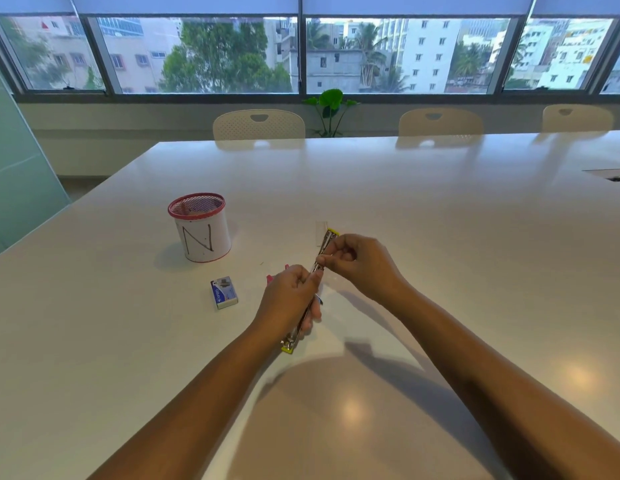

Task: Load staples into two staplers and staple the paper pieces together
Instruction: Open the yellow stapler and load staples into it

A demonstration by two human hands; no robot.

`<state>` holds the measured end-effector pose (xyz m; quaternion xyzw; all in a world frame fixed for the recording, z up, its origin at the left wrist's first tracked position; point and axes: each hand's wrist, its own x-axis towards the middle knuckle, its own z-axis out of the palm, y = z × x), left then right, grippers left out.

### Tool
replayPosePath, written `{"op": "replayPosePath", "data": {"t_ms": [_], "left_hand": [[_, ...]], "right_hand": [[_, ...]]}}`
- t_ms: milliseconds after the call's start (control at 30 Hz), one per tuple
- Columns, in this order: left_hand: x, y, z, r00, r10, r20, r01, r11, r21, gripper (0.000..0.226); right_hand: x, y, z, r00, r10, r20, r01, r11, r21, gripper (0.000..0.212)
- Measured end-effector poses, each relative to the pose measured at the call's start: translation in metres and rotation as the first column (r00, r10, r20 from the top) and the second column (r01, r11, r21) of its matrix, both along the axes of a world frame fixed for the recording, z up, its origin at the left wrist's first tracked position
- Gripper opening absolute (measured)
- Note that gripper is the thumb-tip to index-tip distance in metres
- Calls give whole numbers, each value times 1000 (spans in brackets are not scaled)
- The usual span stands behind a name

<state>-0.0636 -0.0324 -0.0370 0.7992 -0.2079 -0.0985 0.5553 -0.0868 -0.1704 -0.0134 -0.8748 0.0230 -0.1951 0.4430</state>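
The left hand (291, 296) is gripping a long, yellow-ended metal stapler (310, 292) that is swung fully open, its fingers curling round the lower half while the near yellow tip is sticking out below the palm, above the white glossy table (440, 237). Just beyond that grip, the right hand (357, 259) is pinching at the stapler's metal channel with thumb and forefinger — the other fingers are curling in loosely — but whether a strip of staples is sitting between the fingertips is too small to tell. The far yellow end of the stapler is poking out past the right hand's knuckles.

Peeking out from behind the left hand, on its outer side, a small red object (269, 278) is lying on the table; what it is cannot be made out. Further to the left of the grip, a small blue-and-white cardboard staple box (224, 292) is lying flat. Just beyond the stapler's far tip, a small white paper piece (320, 230) is resting on the table.

Farther off and to the left — well apart from both hands — a white cylindrical holder with a red mesh rim and a handwritten "N" (202, 232) is standing upright. Across the table, cream plastic chairs (259, 124) are lining the far edge.
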Motion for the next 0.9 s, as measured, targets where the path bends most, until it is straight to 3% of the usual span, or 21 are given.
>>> {"op": "replayPosePath", "data": {"t_ms": [167, 467, 767, 900], "left_hand": [[1, 0, -1, 999, -13, -43, 13, 1000, -11, 33], [-2, -2, 1, 1000, 11, 5, -11, 1000, -19, 33], [2, 0, 1, 999, 26, 19, -25, 999, -33, 31], [1, -1, 1, 997, 10, 81, -14, 999, 39, 30]], "right_hand": [[-3, 3, 0, 998, -1, 57, 2, 1000, -24, 10], [6, -2, -6, 998, -57, -2, 57, 995, 85, 14], [4, 3, -7, 993, -69, 92, 83, 985, -154, 17], [1, 1, -2, 987, -87, 137, 119, 962, -247, 17]]}}
